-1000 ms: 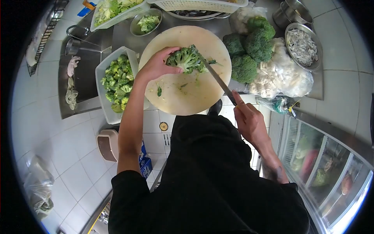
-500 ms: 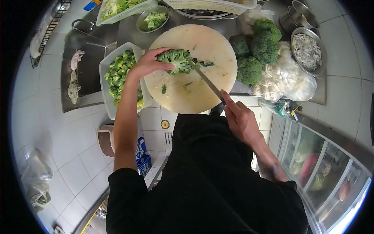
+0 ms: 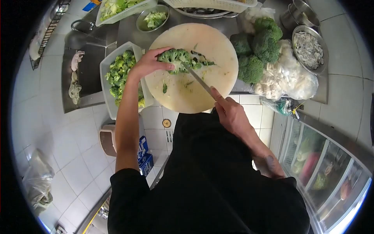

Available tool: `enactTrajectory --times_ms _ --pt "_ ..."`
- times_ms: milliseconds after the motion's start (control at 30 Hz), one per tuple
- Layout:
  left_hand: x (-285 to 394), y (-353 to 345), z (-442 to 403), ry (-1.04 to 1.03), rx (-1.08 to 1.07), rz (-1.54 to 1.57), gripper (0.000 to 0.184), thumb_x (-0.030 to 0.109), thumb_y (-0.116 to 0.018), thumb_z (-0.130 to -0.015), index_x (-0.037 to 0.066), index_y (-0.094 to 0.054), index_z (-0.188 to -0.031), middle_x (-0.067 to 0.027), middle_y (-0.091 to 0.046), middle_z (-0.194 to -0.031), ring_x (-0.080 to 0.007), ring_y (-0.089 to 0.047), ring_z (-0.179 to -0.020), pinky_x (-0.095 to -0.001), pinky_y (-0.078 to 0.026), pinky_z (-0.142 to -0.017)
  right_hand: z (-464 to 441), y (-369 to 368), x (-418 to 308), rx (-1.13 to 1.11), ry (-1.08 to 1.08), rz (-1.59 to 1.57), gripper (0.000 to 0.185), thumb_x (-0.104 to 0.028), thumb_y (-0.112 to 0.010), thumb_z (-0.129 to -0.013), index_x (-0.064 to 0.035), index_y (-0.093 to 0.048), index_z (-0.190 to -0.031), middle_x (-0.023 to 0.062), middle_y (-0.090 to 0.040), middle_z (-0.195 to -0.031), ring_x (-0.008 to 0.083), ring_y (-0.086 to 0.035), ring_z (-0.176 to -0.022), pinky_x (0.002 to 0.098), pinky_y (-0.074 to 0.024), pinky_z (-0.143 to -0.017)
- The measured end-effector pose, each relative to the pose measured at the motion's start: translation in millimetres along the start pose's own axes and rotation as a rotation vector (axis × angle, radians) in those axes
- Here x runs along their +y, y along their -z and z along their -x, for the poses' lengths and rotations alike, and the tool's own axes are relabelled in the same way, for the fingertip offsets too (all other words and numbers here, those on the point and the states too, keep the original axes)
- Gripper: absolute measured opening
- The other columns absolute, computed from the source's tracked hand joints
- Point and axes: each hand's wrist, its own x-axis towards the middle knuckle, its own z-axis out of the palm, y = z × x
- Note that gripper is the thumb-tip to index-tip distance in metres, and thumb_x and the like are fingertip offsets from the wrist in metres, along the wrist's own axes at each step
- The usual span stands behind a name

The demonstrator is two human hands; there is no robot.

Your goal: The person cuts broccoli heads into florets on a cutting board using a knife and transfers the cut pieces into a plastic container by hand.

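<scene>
My left hand [image 3: 152, 64] grips a broccoli head [image 3: 176, 59] from its left side, on the round cutting board [image 3: 210, 87]. The broccoli's pale cut stems face up. In my right hand [image 3: 230, 111] is a knife [image 3: 200, 80], its forefinger laid along the back of the blade. The blade's tip end meets the right part of the broccoli, where small florets [image 3: 194, 63] lie. Dark leaf scraps [image 3: 165, 86] are scattered over the board.
A plastic tub of florets [image 3: 145, 87] stands left of the board, beside a sink [image 3: 91, 84]. Whole broccoli heads [image 3: 267, 46], a bagged pale food [image 3: 288, 80] and a metal bowl of greyish strips [image 3: 308, 50] sit on the right. A small bowl of lettuce [image 3: 155, 20] is behind.
The knife has moved left, further into the broccoli. Cut florets now lie to the right of the blade, and my left hand stays in place.
</scene>
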Motion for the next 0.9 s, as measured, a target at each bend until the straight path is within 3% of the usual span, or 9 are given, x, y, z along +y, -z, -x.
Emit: enactTrajectory --times_ms 33,267,500,667,733,833,900 --pt "0 2 -3 -0.017 0.007 0.0 0.075 0.006 -0.084 -0.078 0.002 -0.053 -0.146 -0.0071 -0.064 -0.134 -0.0158 -0.06 -0.119 -0.0314 -0.049 -0.104 -3 4 -1 -0.011 0.014 0.008 0.055 -0.012 -0.057 -0.1 -0.0185 -0.046 -0.153 0.0234 -0.064 -0.082 0.0444 -0.066 -0.069 0.0534 -0.0556 -0.062" --pt "5 1 1 0.004 -0.026 0.12 0.073 0.009 -0.086 -0.079 0.002 -0.055 -0.144 -0.0051 -0.067 -0.129 -0.0129 -0.063 -0.113 -0.0297 -0.048 -0.103 8 35 -31 -0.054 0.008 0.081 0.056 -0.01 -0.057 -0.099 -0.0163 -0.045 -0.153 0.0213 -0.064 -0.083 0.0416 -0.067 -0.069 0.0517 -0.0557 -0.061" --pt "-2 4 -3 -0.014 -0.034 0.057 0.073 0.008 -0.086 -0.078 0.002 -0.055 -0.144 -0.0054 -0.069 -0.127 -0.013 -0.063 -0.113 -0.0296 -0.048 -0.103 -3 31 -44 0.358 0.174 -0.134 0.067 0.003 -0.065 -0.091 -0.0152 -0.047 -0.153 0.0153 -0.061 -0.08 0.0343 -0.064 -0.062 0.0449 -0.0551 -0.057" --pt "-1 6 -6 -0.007 -0.049 0.06 0.075 0.009 -0.088 -0.077 0.002 -0.056 -0.144 -0.0057 -0.069 -0.128 -0.0136 -0.062 -0.114 -0.0293 -0.048 -0.103 2 -24 13 0.0 0.025 0.041 0.059 -0.016 -0.055 -0.1 -0.0224 -0.039 -0.157 0.0215 -0.062 -0.084 0.0437 -0.067 -0.067 0.0533 -0.0581 -0.06" --pt "-8 5 -3 -0.076 -0.023 -0.005 0.075 0.009 -0.088 -0.076 0.002 -0.055 -0.144 -0.0058 -0.068 -0.129 -0.0141 -0.062 -0.115 -0.0296 -0.048 -0.103 -6 -17 12 0.006 0.038 0.063 0.06 -0.015 -0.056 -0.099 -0.022 -0.039 -0.157 0.0222 -0.062 -0.085 0.0445 -0.067 -0.066 0.0536 -0.0584 -0.06" --pt "-8 6 -3 0.046 -0.028 0.081 0.074 0.008 -0.086 -0.077 0.002 -0.055 -0.144 -0.0061 -0.067 -0.13 -0.014 -0.062 -0.115 -0.0299 -0.049 -0.103 -4 -24 14 0.026 0.051 0.042 0.062 -0.013 -0.058 -0.098 -0.0214 -0.039 -0.156 0.0235 -0.064 -0.086 0.0456 -0.067 -0.066 0.0541 -0.0584 -0.06" --pt "-5 5 -1 -0.001 -0.029 0.11 0.074 0.007 -0.085 -0.078 0.002 -0.055 -0.145 -0.0062 -0.067 -0.13 -0.0137 -0.062 -0.115 -0.0297 -0.049 -0.103 -9 -32 18 0.059 0.097 -0.012 0.063 -0.009 -0.058 -0.097 -0.0199 -0.04 -0.156 0.024 -0.065 -0.087 0.0455 -0.067 -0.066 0.0538 -0.0577 -0.059"
